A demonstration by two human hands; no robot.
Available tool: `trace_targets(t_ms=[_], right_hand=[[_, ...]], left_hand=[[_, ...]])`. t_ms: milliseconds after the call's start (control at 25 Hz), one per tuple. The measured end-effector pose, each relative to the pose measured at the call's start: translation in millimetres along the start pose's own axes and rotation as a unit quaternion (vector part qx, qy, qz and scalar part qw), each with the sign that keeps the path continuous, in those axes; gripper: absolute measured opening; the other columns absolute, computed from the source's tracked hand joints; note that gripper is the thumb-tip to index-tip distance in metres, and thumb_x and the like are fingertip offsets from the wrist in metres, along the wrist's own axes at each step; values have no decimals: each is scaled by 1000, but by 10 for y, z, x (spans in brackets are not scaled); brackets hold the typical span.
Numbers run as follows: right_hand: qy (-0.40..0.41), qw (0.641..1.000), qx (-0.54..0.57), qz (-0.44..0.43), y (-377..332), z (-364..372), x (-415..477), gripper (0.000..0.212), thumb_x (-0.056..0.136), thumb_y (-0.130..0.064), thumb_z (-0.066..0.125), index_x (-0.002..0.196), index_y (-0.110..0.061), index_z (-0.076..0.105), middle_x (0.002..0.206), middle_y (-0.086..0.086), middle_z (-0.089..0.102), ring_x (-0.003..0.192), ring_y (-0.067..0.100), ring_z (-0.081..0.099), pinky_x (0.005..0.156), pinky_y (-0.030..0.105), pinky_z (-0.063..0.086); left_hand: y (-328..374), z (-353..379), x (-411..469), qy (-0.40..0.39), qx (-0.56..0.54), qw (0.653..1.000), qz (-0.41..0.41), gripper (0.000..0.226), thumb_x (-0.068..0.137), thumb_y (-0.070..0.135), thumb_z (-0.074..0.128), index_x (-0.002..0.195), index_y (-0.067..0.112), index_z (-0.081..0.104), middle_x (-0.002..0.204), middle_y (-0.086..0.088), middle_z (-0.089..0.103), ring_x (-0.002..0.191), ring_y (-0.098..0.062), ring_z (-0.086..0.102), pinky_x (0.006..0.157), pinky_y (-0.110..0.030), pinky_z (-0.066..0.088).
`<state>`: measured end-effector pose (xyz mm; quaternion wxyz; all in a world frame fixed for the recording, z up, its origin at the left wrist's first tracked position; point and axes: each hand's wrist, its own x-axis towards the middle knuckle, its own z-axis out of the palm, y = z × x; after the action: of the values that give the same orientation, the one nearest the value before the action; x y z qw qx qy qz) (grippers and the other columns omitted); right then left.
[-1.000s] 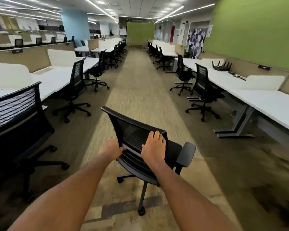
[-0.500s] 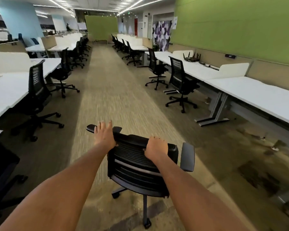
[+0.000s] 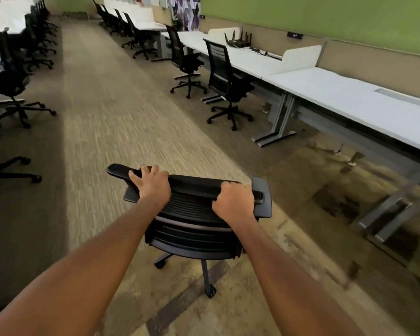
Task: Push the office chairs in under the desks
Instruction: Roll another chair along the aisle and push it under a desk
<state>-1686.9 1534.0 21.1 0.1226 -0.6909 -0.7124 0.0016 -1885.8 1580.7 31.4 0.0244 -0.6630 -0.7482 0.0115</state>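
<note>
Fingers: I see both hands, left hand and right hand, wrapped over the chair backrest top.
Chair: on the carpet aisle, apart from the table.

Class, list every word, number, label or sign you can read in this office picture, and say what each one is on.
No text here can be read for certain.
Small dark plate on the partition under the green wall: pale characters, too blurred to read.
Second small plate farther along: too small to read.
Patterned wall panel: shapes only, no words.
</note>
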Motion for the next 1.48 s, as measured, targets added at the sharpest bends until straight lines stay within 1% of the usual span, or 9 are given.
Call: trace_targets(t_ms=[240, 400, 520, 640, 880, 960, 1080, 1320, 1480], right_hand=[[33, 998, -35, 30, 400, 0, 175, 29, 76, -42, 64, 84, -14, 59, 75, 4, 60, 75, 27, 59, 65, 35, 38], [51, 996, -41, 66, 685, -27, 355, 27, 71, -41, 65, 79, -15, 59, 72, 2, 61, 70, 26, 58, 63, 33, 34], [52, 995, -39, 82, 923, -57, 512, 26, 69, -38, 64, 70, -19, 48, 63, -1, 51, 65, 24, 55, 61, 31, 33], [51, 993, -48, 92, 1244, -99, 756, 26, 71, -39, 63, 69, -20, 45, 61, -4, 42, 65, 24, 55, 61, 31, 33], [72, 992, -26, 100, 1991, -83, 1265, 22, 72, -38, 63, 73, -19, 51, 74, 3, 61, 73, 25, 57, 67, 34, 36], [74, 992, -18, 100, 2260, -96, 1448, 21, 74, -36, 62, 79, -16, 58, 80, 4, 64, 78, 27, 59, 73, 36, 40], [66, 993, -9, 94, 2641, -109, 1753, 21, 78, -34, 61, 85, -15, 59, 84, 6, 64, 83, 27, 59, 78, 38, 42], [71, 990, 12, 118, 3377, -156, 2299, 15, 77, -27, 60, 77, -13, 56, 80, 7, 63, 80, 28, 58, 74, 37, 39], [83, 989, -5, 122, 3855, -171, 2714, 10, 79, -23, 57, 75, -14, 53, 78, 7, 62, 78, 28, 58, 69, 36, 35]], left_hand=[[499, 38, 274, 16, -7, 999, 32, 35, 94, 13, 42, 122, 28, 57, 127, -5, 54, 131, -32, 34, 112, -66, 9], [865, 98, 502, 34, -10, 998, 55, 35, 95, 13, 42, 123, 27, 56, 126, -6, 56, 131, -33, 36, 112, -62, 11], [1160, 80, 685, 44, -11, 996, 73, 35, 95, 13, 41, 123, 26, 58, 124, -6, 57, 129, -32, 39, 111, -60, 16], [1531, 34, 909, 58, -14, 995, 84, 32, 93, 13, 42, 116, 24, 62, 117, -6, 60, 123, -31, 44, 109, -59, 20], [2325, -11, 1339, 59, 6, 995, 76, 30, 95, 14, 43, 115, 25, 61, 115, -3, 61, 121, -29, 46, 110, -57, 22], [2620, -51, 1510, 59, 15, 995, 81, 31, 95, 14, 41, 118, 25, 58, 117, -3, 60, 121, -28, 47, 111, -56, 22], [3029, -87, 1808, 51, 25, 995, 84, 32, 95, 15, 39, 120, 25, 56, 121, -3, 59, 121, -28, 48, 113, -54, 22], [3882, -139, 2419, 46, 33, 992, 116, 30, 95, 14, 40, 119, 21, 55, 120, -7, 60, 122, -29, 48, 114, -54, 20], [4423, -146, 2906, 41, 40, 989, 138, 29, 93, 15, 42, 120, 21, 54, 122, -8, 59, 124, -31, 46, 113, -52, 22]])
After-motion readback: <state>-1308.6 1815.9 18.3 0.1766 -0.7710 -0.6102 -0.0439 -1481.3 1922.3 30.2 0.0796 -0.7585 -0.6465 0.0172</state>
